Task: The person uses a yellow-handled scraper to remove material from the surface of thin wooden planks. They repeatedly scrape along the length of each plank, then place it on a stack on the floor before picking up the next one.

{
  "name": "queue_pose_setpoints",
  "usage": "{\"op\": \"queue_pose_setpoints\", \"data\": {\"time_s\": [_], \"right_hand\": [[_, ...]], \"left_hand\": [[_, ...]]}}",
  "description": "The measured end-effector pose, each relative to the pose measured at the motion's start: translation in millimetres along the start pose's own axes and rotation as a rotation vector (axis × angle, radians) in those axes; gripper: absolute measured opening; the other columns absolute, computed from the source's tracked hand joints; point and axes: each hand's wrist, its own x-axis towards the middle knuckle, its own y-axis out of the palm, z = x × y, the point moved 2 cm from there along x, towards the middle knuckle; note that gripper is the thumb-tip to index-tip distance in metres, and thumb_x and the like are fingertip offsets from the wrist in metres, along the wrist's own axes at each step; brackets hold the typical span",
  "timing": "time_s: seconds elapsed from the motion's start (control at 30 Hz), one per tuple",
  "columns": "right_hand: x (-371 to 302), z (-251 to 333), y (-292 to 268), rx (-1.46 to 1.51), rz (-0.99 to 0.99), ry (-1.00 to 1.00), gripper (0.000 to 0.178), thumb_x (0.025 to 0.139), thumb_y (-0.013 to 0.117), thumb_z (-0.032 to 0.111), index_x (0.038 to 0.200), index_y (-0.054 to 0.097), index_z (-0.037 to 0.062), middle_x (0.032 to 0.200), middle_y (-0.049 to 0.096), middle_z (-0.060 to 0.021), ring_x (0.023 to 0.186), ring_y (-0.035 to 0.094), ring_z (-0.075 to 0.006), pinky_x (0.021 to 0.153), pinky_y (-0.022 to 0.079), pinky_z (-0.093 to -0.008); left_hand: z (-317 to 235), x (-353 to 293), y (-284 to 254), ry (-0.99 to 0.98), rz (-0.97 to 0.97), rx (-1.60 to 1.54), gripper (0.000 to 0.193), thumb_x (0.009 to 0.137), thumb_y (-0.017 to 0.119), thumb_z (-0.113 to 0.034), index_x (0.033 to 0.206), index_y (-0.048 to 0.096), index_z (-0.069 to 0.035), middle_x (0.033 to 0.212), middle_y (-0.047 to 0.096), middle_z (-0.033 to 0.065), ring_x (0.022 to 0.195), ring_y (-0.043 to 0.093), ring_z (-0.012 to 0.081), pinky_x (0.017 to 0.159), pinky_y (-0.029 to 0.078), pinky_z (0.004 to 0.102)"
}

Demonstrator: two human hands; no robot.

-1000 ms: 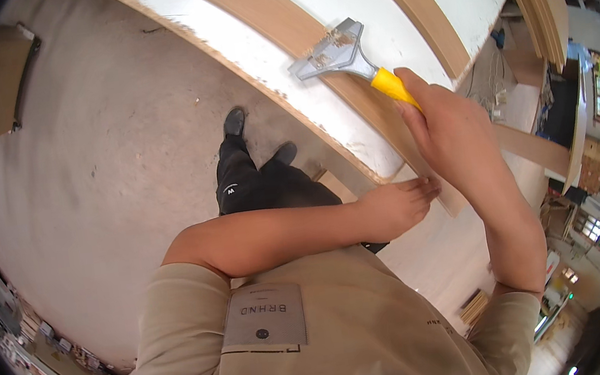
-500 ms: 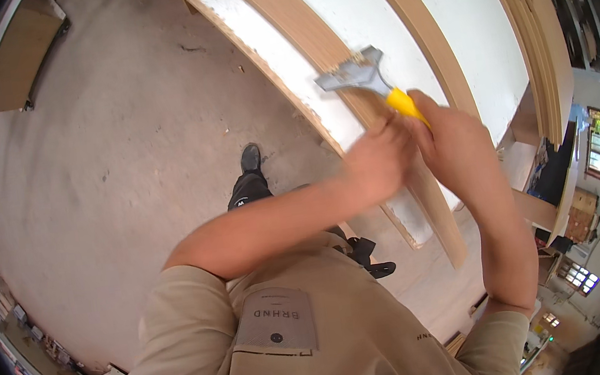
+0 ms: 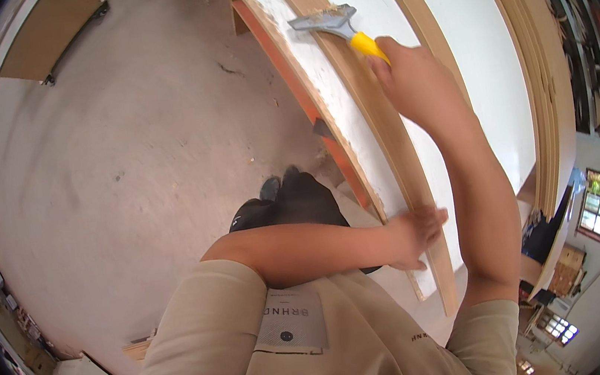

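Note:
My right hand (image 3: 415, 74) is closed round the yellow handle of a scraper (image 3: 365, 46). The scraper's wide grey head lies across a long wooden strip (image 3: 356, 68), and light shavings cling to its edge. Lower down, near the strip's close end, my left hand (image 3: 412, 238) reaches over the wood with its fingers apart, slightly blurred; it touches the strip and holds nothing else that I can see. The strip rests on a white tabletop (image 3: 338, 100) with a rough, chipped left edge.
A second wooden strip (image 3: 417, 8) runs alongside on the white top. Farther right lies a stack of long boards (image 3: 536, 68). An orange frame part (image 3: 290, 76) shows under the table's left edge. A brown panel on casters (image 3: 49, 38) stands on the concrete floor at far left.
My left hand has come away from beside my right hand and moved down to the strip's near end. The scraper in my right hand now sits farther along the strip.

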Motion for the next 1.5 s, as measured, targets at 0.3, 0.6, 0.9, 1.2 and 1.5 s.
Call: {"op": "queue_pose_setpoints", "data": {"time_s": [0.3, 0.6, 0.9, 1.2, 1.5], "right_hand": [[127.7, 57.0, -31.5, -0.069, -0.024, -0.069, 0.033, 0.104, 0.052, 0.030, 0.118, 0.065, 0.0036, 0.093, 0.072, -0.0226, 0.085, 0.071, -0.0396, 0.077, 0.055, -0.0514], [260.1, 149.5, -88.7, -0.122, 0.073, -0.089, 0.034, 0.104, 0.049, 0.032, 0.117, 0.063, 0.0043, 0.098, 0.073, -0.0190, 0.089, 0.072, -0.0353, 0.079, 0.057, -0.0470], [408.7, 223.2, -130.6, -0.121, 0.069, -0.138, 0.033, 0.104, 0.051, 0.032, 0.115, 0.065, 0.0036, 0.100, 0.072, -0.0206, 0.089, 0.071, -0.0378, 0.079, 0.056, -0.0500], [535.6, 303.5, -168.0, -0.147, 0.057, -0.048, 0.034, 0.105, 0.051, 0.034, 0.117, 0.064, 0.0049, 0.094, 0.072, -0.0208, 0.087, 0.071, -0.0375, 0.076, 0.056, -0.0491], [643.8, 366.5, -197.6, -0.177, 0.025, -0.063, 0.036, 0.105, 0.050, 0.035, 0.120, 0.063, 0.0046, 0.092, 0.072, -0.0207, 0.088, 0.070, -0.0388, 0.078, 0.054, -0.0515]], "left_hand": [[211.1, -97.9, -177.7, -0.579, -0.415, 0.078, 0.065, 0.091, 0.062, -0.046, 0.130, 0.061, 0.005, 0.143, 0.055, 0.0212, 0.138, 0.043, 0.0403, 0.121, 0.025, 0.0508], [246.8, -145.8, -202.0, -0.201, -0.399, 0.052, 0.068, 0.087, 0.067, -0.042, 0.134, 0.058, 0.006, 0.146, 0.047, 0.0304, 0.139, 0.041, 0.0462, 0.117, 0.034, 0.0512], [421.2, -244.5, -361.6, -0.629, -0.601, 0.259, 0.057, 0.091, 0.065, -0.038, 0.127, 0.060, 0.006, 0.145, 0.049, 0.0259, 0.137, 0.044, 0.0447, 0.120, 0.028, 0.0538], [538.6, -343.9, -457.6, -0.474, -0.607, 0.257, 0.055, 0.091, 0.064, -0.041, 0.124, 0.063, 0.003, 0.143, 0.052, 0.0249, 0.142, 0.041, 0.0372, 0.122, 0.027, 0.0488], [610.5, -398.0, -502.8, -0.309, -0.648, 0.229, 0.065, 0.081, 0.070, -0.038, 0.131, 0.060, 0.003, 0.147, 0.049, 0.0251, 0.144, 0.039, 0.0401, 0.120, 0.030, 0.0510]]}}
